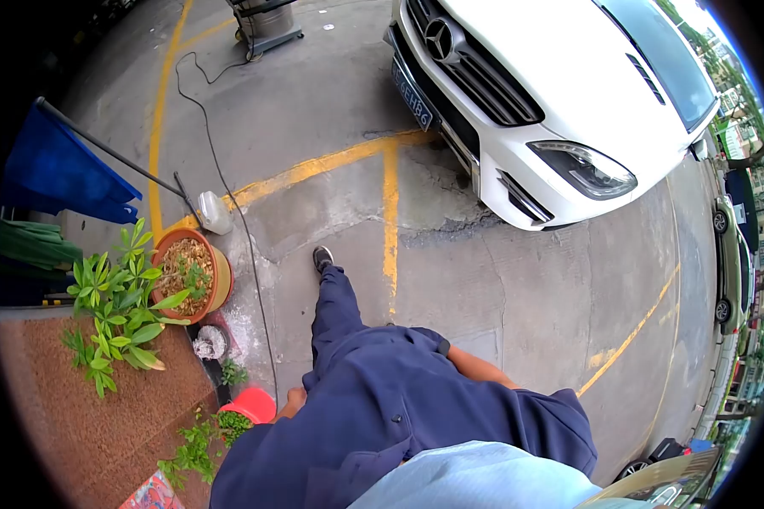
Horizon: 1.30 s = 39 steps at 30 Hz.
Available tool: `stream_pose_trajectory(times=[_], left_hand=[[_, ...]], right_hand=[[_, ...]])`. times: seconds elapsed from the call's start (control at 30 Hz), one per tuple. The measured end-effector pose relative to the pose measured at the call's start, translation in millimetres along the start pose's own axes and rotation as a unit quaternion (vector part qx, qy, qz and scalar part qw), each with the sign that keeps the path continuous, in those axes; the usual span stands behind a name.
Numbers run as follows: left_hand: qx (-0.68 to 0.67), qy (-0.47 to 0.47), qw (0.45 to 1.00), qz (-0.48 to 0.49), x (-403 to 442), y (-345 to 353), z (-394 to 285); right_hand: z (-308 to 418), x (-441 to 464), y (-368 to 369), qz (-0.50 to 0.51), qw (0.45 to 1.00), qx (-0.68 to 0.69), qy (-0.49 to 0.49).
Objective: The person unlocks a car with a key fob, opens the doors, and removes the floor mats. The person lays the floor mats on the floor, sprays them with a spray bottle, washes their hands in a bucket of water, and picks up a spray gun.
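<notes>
My left hand (294,402) hangs beside my body, partly covered by the navy clothing. Nearest to it in the picture is a red bucket (253,405), but touching cannot be made out. The fingers are too small and hidden to show whether they hold anything. On the other side, my bare right forearm (481,366) shows beyond the clothing, with a dark band at its wrist; the right hand itself is hidden. One dark shoe (323,258) is forward on the concrete, below a navy trouser leg (335,310).
Ahead on the right stands a white car (518,93). A potted plant (221,280), a white plastic jug (215,213) and a blue cloth (59,170) on a pole are at left. A black cable (229,191) runs along the ground to a wheeled machine (267,24).
</notes>
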<state>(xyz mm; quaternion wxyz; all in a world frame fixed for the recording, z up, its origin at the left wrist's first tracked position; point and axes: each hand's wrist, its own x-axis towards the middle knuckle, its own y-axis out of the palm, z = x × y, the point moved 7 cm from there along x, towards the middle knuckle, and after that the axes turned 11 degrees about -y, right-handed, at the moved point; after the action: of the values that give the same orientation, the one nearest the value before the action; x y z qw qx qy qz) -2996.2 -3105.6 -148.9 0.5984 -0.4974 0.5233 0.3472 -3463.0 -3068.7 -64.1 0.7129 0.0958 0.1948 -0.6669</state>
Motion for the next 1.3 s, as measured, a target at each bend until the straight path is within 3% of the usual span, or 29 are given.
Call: stream_pose_trajectory(times=[0.1,0.2,0.3,0.43,0.57,0.7,0.8,0.93,1.03,1.07,1.17,1.23,1.3], left_hand=[[0.065,-0.054,0.996,0.002,6.2,-11.4,-87.6],[0.101,-0.017,0.995,-0.013,11.4,-19.6,-252.0],[-0.002,0.134,0.991,-0.018,4.6,-15.2,-471.1],[0.062,0.339,0.938,0.034,-74.2,29.4,-785.5],[0.076,0.433,0.897,0.041,-133.1,88.0,-1004.3],[0.133,0.438,0.888,0.037,-132.3,141.3,-1110.1],[0.218,0.347,0.912,0.021,-90.5,158.8,-1134.9],[0.235,0.193,0.952,0.025,-42.5,153.2,-1141.5],[0.299,0.143,0.943,0.037,-25.3,149.2,-1177.2],[0.338,0.135,0.93,0.045,-24.1,153.1,-1202.1],[0.388,0.109,0.915,0.016,2.8,177.4,-1302.8],[0.358,0.137,0.924,-0.005,15.0,202.8,-1399.2],[0.263,0.195,0.944,0.049,-5.8,256.3,-1505.1]], right_hand=[[24.5,105.3,-35.7,0.004,0.999,-0.039,-0.01],[78.6,208.8,-72.4,0.005,0.997,-0.08,-0.016],[141.6,294.2,-110.5,-0.004,0.994,-0.106,-0.016],[222.9,400.5,-171.4,-0.028,0.991,-0.127,-0.017],[269.1,509.8,-239.7,-0.06,0.989,-0.134,-0.018],[281.8,626.8,-313.7,-0.075,0.988,-0.133,-0.022],[294.1,703.2,-371.4,-0.082,0.988,-0.128,-0.015],[325.0,740.1,-428.3,-0.122,0.987,-0.096,0.029],[316.9,767.0,-454.9,-0.135,0.987,-0.076,0.051],[286.7,779.5,-457.8,-0.125,0.988,-0.079,0.051],[235.0,819.7,-473.2,-0.263,0.954,0.09,-0.11],[297.7,877.6,-511.8,-0.204,0.978,-0.021,-0.047],[334.9,948.2,-541.0,-0.167,0.983,-0.071,-0.029]])
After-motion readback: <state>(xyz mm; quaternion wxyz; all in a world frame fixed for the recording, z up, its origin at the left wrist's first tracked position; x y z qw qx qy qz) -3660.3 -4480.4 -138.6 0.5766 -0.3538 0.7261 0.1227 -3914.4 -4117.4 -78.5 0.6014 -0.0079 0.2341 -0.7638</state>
